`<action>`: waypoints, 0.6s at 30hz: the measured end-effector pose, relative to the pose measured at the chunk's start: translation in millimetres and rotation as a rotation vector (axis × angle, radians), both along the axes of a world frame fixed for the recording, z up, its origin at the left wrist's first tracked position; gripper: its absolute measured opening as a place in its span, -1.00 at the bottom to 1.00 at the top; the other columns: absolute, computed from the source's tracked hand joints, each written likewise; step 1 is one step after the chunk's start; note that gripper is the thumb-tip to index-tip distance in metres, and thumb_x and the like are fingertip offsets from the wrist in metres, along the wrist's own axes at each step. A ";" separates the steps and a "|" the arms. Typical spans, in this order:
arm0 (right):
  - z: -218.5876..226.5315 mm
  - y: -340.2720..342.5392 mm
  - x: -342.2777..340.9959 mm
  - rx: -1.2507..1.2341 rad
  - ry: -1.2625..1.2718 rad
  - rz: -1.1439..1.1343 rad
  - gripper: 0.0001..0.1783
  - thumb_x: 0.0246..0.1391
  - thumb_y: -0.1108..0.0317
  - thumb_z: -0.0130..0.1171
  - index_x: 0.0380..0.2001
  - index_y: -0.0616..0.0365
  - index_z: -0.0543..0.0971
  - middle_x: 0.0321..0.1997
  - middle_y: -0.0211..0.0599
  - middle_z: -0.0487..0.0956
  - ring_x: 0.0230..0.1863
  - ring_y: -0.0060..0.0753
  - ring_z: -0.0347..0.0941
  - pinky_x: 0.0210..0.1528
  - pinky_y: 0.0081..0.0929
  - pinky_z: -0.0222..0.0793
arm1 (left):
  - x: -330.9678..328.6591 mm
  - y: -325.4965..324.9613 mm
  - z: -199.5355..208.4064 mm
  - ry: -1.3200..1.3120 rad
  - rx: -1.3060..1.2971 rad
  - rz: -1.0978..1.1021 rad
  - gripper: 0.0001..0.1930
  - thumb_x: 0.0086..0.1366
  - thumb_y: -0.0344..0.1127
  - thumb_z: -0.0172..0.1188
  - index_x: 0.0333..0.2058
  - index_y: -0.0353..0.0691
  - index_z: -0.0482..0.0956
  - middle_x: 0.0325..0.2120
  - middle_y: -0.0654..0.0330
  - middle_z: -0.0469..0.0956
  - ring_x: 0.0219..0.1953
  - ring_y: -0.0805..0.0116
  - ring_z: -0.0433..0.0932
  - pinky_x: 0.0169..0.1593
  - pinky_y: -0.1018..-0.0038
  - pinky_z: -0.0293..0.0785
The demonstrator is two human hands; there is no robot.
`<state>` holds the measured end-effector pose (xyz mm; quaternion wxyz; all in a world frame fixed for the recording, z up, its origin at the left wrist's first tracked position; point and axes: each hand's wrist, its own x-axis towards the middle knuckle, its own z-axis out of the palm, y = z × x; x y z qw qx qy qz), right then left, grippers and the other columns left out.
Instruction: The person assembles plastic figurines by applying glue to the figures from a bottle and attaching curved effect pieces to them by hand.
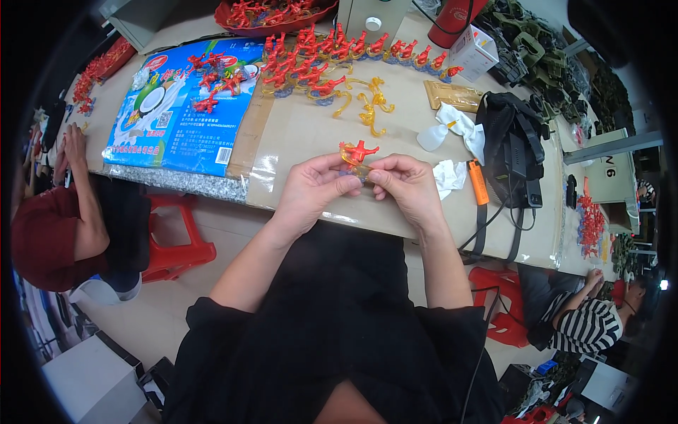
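Between my two hands, above the table's front edge, is a small red plastic figurine (359,150) with a clear yellow curved piece and a bluish base. My left hand (311,188) pinches it from the left, thumb and fingers closed at its base. From the other side my right hand (405,181) grips its lower right part between thumb and fingertips. Exactly which part each fingertip presses is hidden. Beyond the hands lie loose yellow curled pieces (374,107). Farther back stand rows of similar red figurines (311,68) on bluish bases.
A blue printed cardboard sheet (176,145) bears more red figurines, left. To the right are a white bottle (431,137), crumpled tissue (449,177), an orange stick-shaped object (478,185) and a black strapped device (510,134). A red basin (272,27) stands behind. Co-workers sit both sides.
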<state>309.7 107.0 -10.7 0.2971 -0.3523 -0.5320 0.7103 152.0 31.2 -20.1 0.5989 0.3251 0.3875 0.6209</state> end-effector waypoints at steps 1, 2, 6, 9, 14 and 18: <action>0.2 -0.9 -2.8 0.018 -0.033 0.022 -0.81 -0.09 0.40 0.20 -0.38 0.29 0.52 -0.55 -0.38 0.51 -0.60 -0.71 0.37 -0.53 -0.76 0.34 | -3.0 -2.5 -0.6 -0.007 0.005 0.002 -0.68 0.09 -0.53 0.12 -0.13 -0.42 0.39 -0.33 0.12 0.51 -0.37 0.48 0.50 -0.26 0.60 0.47; 0.3 -2.0 -5.7 0.035 -0.065 0.043 -0.80 -0.09 0.39 0.21 -0.39 0.28 0.52 -0.55 -0.39 0.51 -0.60 -0.71 0.37 -0.54 -0.77 0.34 | -6.0 -5.0 -1.1 -0.012 -0.004 0.004 -0.68 0.09 -0.52 0.12 -0.13 -0.42 0.39 -0.34 0.12 0.51 -0.37 0.49 0.50 -0.26 0.60 0.47; 11.1 0.7 -7.0 -0.029 -0.103 0.064 -0.85 -0.07 0.45 0.16 -0.40 0.29 0.49 -0.57 -0.39 0.49 -0.62 -0.71 0.36 -0.55 -0.78 0.34 | -5.0 -3.4 1.0 -0.003 0.000 -0.001 -0.67 0.08 -0.52 0.13 -0.13 -0.42 0.38 -0.34 0.13 0.51 -0.39 0.49 0.50 -0.26 0.60 0.46; 8.9 3.5 -5.1 -0.051 -0.033 0.100 -0.84 -0.05 0.45 0.14 -0.39 0.31 0.47 -0.57 -0.38 0.48 -0.62 -0.69 0.37 -0.56 -0.76 0.34 | -4.6 -2.0 -3.1 -0.015 -0.016 0.021 -0.65 0.08 -0.53 0.13 -0.12 -0.42 0.37 -0.33 0.13 0.50 -0.40 0.49 0.50 -0.26 0.60 0.46; 5.0 3.8 -1.7 -0.047 0.016 0.148 -0.86 -0.02 0.45 0.10 -0.39 0.31 0.45 -0.56 -0.38 0.47 -0.61 -0.70 0.37 -0.56 -0.77 0.33 | -3.8 -3.1 -5.6 -0.030 -0.001 0.026 -0.64 0.07 -0.54 0.13 -0.11 -0.43 0.36 -0.33 0.12 0.49 -0.39 0.48 0.49 -0.27 0.60 0.46; 4.6 2.0 -1.5 -0.021 -0.005 0.148 -0.87 -0.02 0.45 0.10 -0.40 0.30 0.45 -0.58 -0.41 0.45 -0.62 -0.72 0.35 -0.59 -0.79 0.29 | -3.4 -3.9 -4.6 -0.023 -0.006 0.019 -0.64 0.07 -0.55 0.14 -0.11 -0.45 0.36 -0.34 0.13 0.49 -0.40 0.48 0.48 -0.28 0.60 0.45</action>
